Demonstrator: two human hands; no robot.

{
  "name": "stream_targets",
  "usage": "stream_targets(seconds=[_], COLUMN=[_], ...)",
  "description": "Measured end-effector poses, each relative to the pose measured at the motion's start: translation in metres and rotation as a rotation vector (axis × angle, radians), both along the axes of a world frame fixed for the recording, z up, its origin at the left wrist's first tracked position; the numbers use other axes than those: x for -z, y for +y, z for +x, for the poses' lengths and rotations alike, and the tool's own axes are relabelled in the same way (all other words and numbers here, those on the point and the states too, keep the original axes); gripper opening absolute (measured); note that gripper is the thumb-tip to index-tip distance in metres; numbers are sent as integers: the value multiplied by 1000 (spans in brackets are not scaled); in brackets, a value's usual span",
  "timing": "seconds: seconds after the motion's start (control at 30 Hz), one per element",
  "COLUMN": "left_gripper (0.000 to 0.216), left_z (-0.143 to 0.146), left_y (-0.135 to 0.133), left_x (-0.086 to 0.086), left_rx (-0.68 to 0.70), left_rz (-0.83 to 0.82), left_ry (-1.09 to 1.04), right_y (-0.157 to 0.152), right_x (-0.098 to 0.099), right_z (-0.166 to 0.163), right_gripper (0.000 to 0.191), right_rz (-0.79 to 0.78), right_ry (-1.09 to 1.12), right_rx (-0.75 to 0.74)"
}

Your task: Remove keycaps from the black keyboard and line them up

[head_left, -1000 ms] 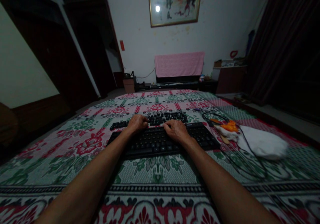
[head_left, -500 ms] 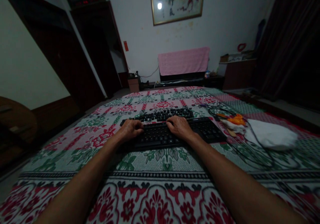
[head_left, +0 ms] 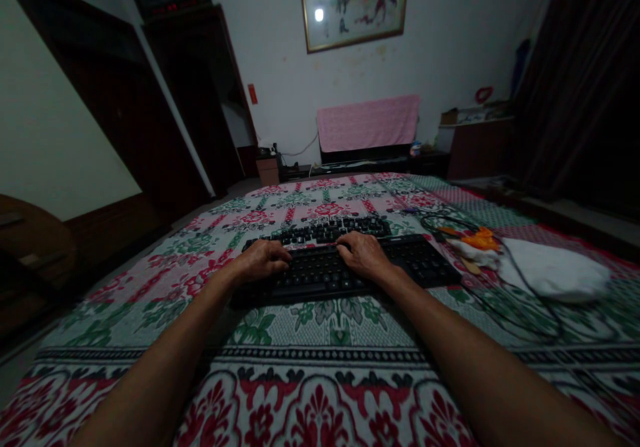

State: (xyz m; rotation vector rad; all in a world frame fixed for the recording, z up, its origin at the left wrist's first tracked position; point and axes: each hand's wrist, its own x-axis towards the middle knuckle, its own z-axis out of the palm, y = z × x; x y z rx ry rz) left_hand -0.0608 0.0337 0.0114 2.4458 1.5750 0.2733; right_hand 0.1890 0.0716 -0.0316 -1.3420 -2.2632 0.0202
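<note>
A black keyboard (head_left: 320, 277) lies on the patterned bedspread in front of me. Its upper middle shows rows of small light dots where key tops do not appear. Behind it, many black keycaps (head_left: 345, 226) are spread in rows. My left hand (head_left: 264, 259) rests over the keyboard's left end, fingers curled round it. Over the middle of the back edge, my right hand (head_left: 364, 252) has thumb and fingers pinched together. A thin reddish sliver shows by its fingertips, too small and dark to name.
A black cable (head_left: 505, 327) loops on the right beside a white bag (head_left: 555, 270) and an orange item (head_left: 480, 238). The patterned bedspread (head_left: 310, 367) lies beneath everything. A pink cloth (head_left: 370, 124) covers something by the far wall.
The keyboard and nearby items appear slightly lower and further right, as the view has shifted a little. Both hands keep nearly the same places, with the left fingers slightly more closed.
</note>
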Motion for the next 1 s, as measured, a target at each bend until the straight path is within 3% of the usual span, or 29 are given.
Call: stream_targets(seconds=[0.27, 0.47, 1.0], left_gripper=[23, 18, 30], left_z=[-4, -2, 2], left_y=[6, 6, 2], left_x=[8, 10, 7], left_rx=[59, -7, -100], left_rz=[83, 58, -50], left_ry=[-23, -87, -158], right_y=[2, 2, 3], right_x=[-1, 0, 0], right_z=[0, 0, 1], right_gripper=[31, 30, 28], right_rz=[-12, -6, -2], right_ry=[-13, 2, 21], right_rx=[-4, 8, -13])
